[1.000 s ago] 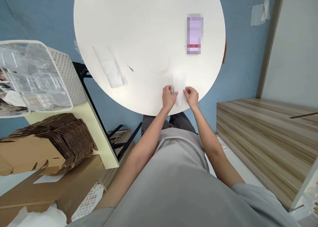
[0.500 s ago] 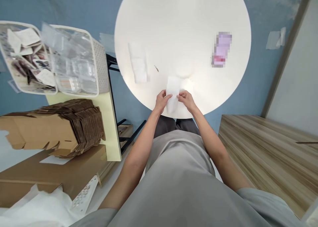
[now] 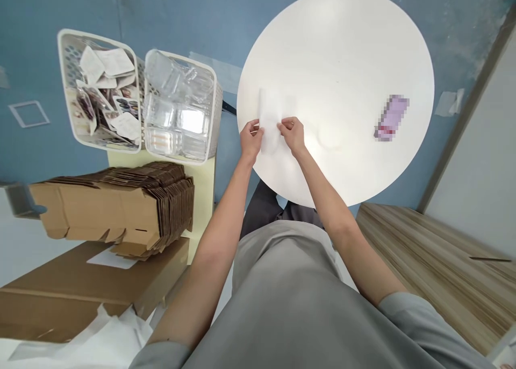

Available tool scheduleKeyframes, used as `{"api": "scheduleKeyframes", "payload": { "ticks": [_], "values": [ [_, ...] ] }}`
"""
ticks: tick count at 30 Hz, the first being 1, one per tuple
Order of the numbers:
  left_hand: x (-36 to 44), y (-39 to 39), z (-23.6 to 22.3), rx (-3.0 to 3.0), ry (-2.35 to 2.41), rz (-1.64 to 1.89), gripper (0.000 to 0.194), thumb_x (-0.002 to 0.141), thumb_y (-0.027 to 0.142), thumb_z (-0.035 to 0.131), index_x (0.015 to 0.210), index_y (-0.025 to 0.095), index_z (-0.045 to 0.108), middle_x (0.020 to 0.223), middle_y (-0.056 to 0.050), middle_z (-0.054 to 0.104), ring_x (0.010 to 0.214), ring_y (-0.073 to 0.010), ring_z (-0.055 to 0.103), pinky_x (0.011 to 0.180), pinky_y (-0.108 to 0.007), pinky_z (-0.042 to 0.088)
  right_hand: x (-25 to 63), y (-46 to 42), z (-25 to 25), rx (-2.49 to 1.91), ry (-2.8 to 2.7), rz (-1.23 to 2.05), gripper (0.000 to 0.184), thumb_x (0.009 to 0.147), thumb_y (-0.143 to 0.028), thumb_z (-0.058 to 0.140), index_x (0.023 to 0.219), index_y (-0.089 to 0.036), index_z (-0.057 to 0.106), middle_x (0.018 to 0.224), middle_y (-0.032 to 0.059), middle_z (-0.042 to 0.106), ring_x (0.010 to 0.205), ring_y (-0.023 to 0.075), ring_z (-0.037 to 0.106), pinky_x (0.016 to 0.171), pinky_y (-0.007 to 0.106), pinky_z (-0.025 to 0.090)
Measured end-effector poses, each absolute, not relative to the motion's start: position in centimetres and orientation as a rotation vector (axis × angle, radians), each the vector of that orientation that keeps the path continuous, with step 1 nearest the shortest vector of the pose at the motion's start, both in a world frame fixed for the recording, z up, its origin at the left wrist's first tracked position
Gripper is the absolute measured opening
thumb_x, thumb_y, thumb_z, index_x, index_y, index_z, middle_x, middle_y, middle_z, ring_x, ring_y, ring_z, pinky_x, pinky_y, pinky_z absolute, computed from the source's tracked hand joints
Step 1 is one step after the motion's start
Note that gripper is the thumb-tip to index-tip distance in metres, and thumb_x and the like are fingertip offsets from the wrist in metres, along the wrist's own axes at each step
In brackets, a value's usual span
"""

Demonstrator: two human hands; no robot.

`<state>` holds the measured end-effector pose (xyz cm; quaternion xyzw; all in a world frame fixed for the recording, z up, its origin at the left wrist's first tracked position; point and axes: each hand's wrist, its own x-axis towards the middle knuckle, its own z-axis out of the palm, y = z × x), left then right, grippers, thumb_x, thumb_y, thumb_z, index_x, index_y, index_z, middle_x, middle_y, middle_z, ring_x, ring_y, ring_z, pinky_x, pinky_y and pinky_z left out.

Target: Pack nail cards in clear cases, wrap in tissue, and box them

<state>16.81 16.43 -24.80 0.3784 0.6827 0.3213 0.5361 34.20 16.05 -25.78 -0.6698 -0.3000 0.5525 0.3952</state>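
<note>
My left hand [image 3: 250,139] pinches the left edge of a thin white sheet [image 3: 269,132], which looks like folded paper or a sleeve. On the opposite edge, my right hand [image 3: 292,134] grips the same sheet between thumb and fingers. The sheet is stretched upright between both hands, above the left part of the round white table [image 3: 338,62]. A second pale strip seems to lie just behind it, mostly covered; its outline blends with the tabletop. Far to the right on the table rests a purple oblong thing [image 3: 392,116], blurred by pixelation.
Left of the table stand a basket of clear plastic boxes [image 3: 177,116] and a basket of small packets and cards [image 3: 107,89]. Below them are stacked flat brown cartons [image 3: 121,202] and a large cardboard box [image 3: 80,288]. A wood-grain cabinet [image 3: 435,272] stands at right.
My hands have carried the white sheet left across the table, to where the other pale strip lay. The camera view has swung left, so the baskets show more fully.
</note>
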Motion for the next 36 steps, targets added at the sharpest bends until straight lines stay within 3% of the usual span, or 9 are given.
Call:
{"api": "scheduleKeyframes", "payload": {
  "ticks": [5, 9, 15, 18, 22, 29, 33, 36],
  "values": [
    [16.7, 19.0, -26.7, 0.905, 1.702, 0.674, 0.034, 0.094, 0.016, 0.072, 0.127, 0.017, 0.078, 0.109, -0.009, 0.082, 0.104, -0.0255, 0.078, 0.101, -0.040, 0.062, 32.4, 18.1, -26.9, -1.895, -0.855, 1.274, 0.029, 0.101, -0.048, 0.076, 0.110, -0.024, 0.061, 0.107, 0.0049, 0.072, 0.104, 0.0225, 0.072, 0.106, 0.046, 0.060],
    [17.0, 18.6, -27.5, 0.903, 1.692, 0.677, 0.036, 0.097, 0.019, 0.073, 0.132, 0.018, 0.078, 0.107, -0.009, 0.082, 0.102, -0.0256, 0.079, 0.102, -0.041, 0.062, 31.6, 18.1, -26.3, -2.074, -0.923, 1.073, 0.019, 0.104, -0.039, 0.070, 0.113, -0.023, 0.065, 0.120, 0.0106, 0.071, 0.107, 0.0242, 0.071, 0.109, 0.048, 0.058],
    [17.3, 18.3, -26.8, 0.952, 1.710, 0.661, 0.033, 0.097, 0.022, 0.079, 0.130, 0.020, 0.079, 0.108, -0.009, 0.082, 0.103, -0.0268, 0.078, 0.109, -0.045, 0.060, 31.7, 17.4, -23.7, -2.228, -0.934, 1.029, 0.016, 0.105, -0.035, 0.066, 0.113, -0.022, 0.067, 0.117, 0.0103, 0.075, 0.102, 0.0234, 0.070, 0.105, 0.044, 0.058],
    [16.1, 17.8, -24.7, 0.927, 1.728, 0.742, 0.035, 0.098, 0.029, 0.083, 0.131, 0.018, 0.078, 0.119, -0.014, 0.081, 0.095, -0.0239, 0.077, 0.100, -0.042, 0.062, 31.6, 16.9, -21.3, -2.199, -1.010, 0.852, 0.020, 0.107, -0.039, 0.064, 0.116, -0.022, 0.067, 0.125, 0.0128, 0.072, 0.102, 0.0232, 0.069, 0.103, 0.044, 0.058],
    [12.3, 15.1, -19.8, 0.939, 1.736, 0.974, 0.032, 0.104, 0.041, 0.078, 0.128, 0.020, 0.078, 0.121, -0.014, 0.082, 0.098, -0.0225, 0.076, 0.094, -0.037, 0.063, 29.8, 15.8, -16.9, -2.021, -1.156, 0.730, 0.025, 0.110, -0.044, 0.057, 0.113, -0.022, 0.069, 0.116, 0.0109, 0.073, 0.098, 0.0225, 0.069, 0.096, 0.041, 0.058],
    [5.0, 8.0, -10.3, 1.030, 1.886, 1.175, 0.044, 0.110, 0.062, 0.065, 0.125, 0.023, 0.077, 0.125, -0.013, 0.081, 0.103, -0.0214, 0.077, 0.088, -0.034, 0.064, 18.9, 12.4, -10.6, -1.618, -1.421, 1.065, 0.037, 0.112, -0.055, 0.058, 0.110, -0.023, 0.075, 0.101, 0.0059, 0.078, 0.088, 0.0199, 0.068, 0.079, 0.032, 0.058],
    [-0.1, 4.0, -7.2, 1.042, 2.160, 1.254, 0.044, 0.113, 0.062, 0.059, 0.127, 0.024, 0.076, 0.128, -0.013, 0.077, 0.115, -0.0242, 0.075, 0.103, -0.039, 0.063, 11.3, 10.4, -9.2, -1.246, -1.731, 1.329, 0.037, 0.114, -0.053, 0.057, 0.114, -0.023, 0.079, 0.105, 0.0069, 0.079, 0.087, 0.0209, 0.070, 0.084, 0.035, 0.061],
    [-4.3, 0.2, -6.7, 0.883, 2.423, 1.111, 0.042, 0.114, 0.054, 0.058, 0.139, 0.025, 0.073, 0.142, -0.016, 0.072, 0.142, -0.0304, 0.067, 0.127, -0.046, 0.052, 6.3, 9.8, -8.4, -1.022, -2.055, 1.404, 0.030, 0.116, -0.042, 0.056, 0.121, -0.024, 0.080, 0.116, 0.0097, 0.078, 0.100, 0.0240, 0.073, 0.097, 0.037, 0.062]
  ]
}}
